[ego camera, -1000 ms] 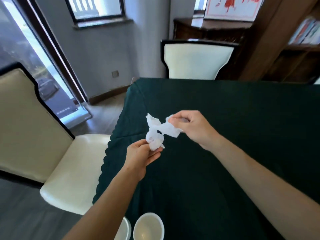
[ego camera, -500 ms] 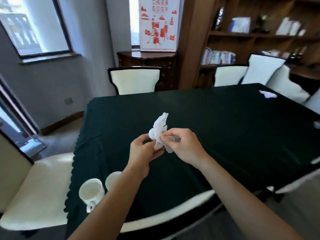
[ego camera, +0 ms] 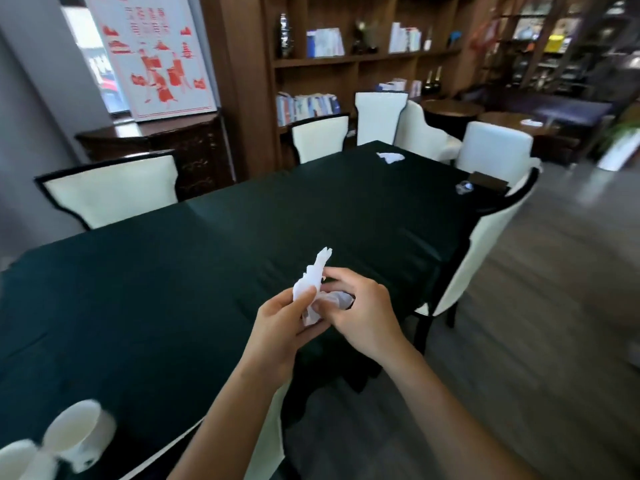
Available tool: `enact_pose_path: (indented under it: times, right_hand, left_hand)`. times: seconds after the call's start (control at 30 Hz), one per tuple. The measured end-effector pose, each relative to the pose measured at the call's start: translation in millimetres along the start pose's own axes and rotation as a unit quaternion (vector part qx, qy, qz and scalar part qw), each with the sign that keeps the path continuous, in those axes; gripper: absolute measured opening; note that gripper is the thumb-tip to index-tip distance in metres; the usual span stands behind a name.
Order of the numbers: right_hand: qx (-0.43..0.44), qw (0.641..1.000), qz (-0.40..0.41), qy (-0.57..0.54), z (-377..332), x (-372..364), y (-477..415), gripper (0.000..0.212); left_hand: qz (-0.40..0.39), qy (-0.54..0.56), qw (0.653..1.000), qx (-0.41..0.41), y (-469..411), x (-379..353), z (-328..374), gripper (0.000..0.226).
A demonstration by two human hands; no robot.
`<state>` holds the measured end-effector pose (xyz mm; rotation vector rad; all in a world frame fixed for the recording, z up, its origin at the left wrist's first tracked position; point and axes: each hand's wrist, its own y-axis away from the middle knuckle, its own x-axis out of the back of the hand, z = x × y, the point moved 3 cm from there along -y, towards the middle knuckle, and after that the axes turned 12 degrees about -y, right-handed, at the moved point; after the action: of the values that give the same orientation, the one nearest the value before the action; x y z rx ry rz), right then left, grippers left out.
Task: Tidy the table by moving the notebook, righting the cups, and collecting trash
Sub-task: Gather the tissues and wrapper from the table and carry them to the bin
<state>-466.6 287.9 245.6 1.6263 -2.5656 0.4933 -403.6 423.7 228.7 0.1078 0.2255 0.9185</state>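
Note:
Both of my hands hold crumpled white tissue (ego camera: 313,282) above the near right part of the dark green table (ego camera: 214,258). My left hand (ego camera: 284,327) pinches its lower part, and my right hand (ego camera: 360,313) wraps its right side. Two white cups (ego camera: 81,433) stand upright at the table's near left edge. More white tissue (ego camera: 389,156) lies at the far end. A small clear wrapper (ego camera: 464,187) lies at the far right edge beside a dark brown notebook (ego camera: 488,181).
Cream chairs with black frames (ego camera: 107,188) ring the table; one (ego camera: 485,237) stands close on the right. A wooden bookshelf (ego camera: 346,64) and a dark sideboard (ego camera: 156,147) line the far wall. Bare grey floor (ego camera: 519,341) lies to the right.
The view has swung right and up, bringing the table's far end and the shelves into sight. My hands have drawn together, bunching the stretched tissue into a tighter wad.

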Motion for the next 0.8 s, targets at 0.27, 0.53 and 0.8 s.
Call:
enact_pose_path:
  times: [0.27, 0.53, 0.8]
  right_hand:
    - [-0.036, 0.997, 0.060, -0.019, 60.1, 166.4, -6.5, 0.045]
    - [-0.106, 0.959, 0.231, -0.124, 127.7, 301.7, -1.8, 0.033]
    - [-0.155, 0.913, 0.342, -0.157, 191.5, 394.1, -15.1, 0.019]
  left_hand:
    - [-0.036, 0.024, 0.999, 0.008, -83.3, -165.3, -32.8, 0.023]
    - [0.011, 0.078, 0.995, 0.059, -147.4, -251.9, -66.5, 0.021]
    - [0.011, 0.068, 0.993, 0.095, -237.7, -311.3, -91.0, 0.019]
